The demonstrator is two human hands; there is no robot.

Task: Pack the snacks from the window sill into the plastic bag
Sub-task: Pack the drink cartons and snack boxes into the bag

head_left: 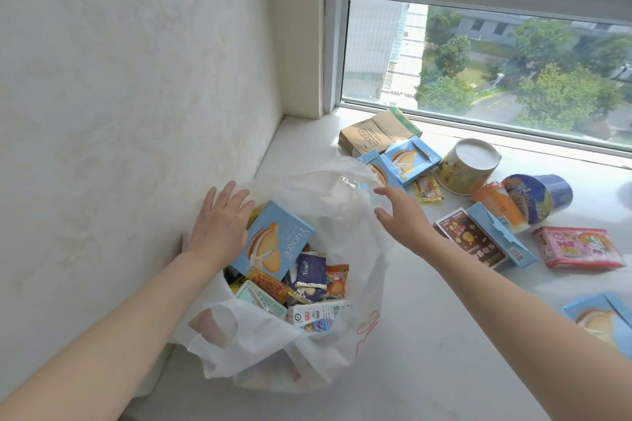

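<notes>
Your left hand [222, 219] lies flat with fingers spread, its grip holding nothing, resting on the upper edge of a blue biscuit box [273, 243] that stands tilted in the mouth of the white plastic bag [328, 215]. The bag sits on the window sill [427, 335] against the wall, already holding small packets and a carton. Your right hand [400, 212] hovers at the bag's far rim, fingers spread and empty. Further right on the sill lie more blue boxes, a brown box [372, 131], two tipped cups, a dark packet [470, 237] and a pink packet [578, 246].
</notes>
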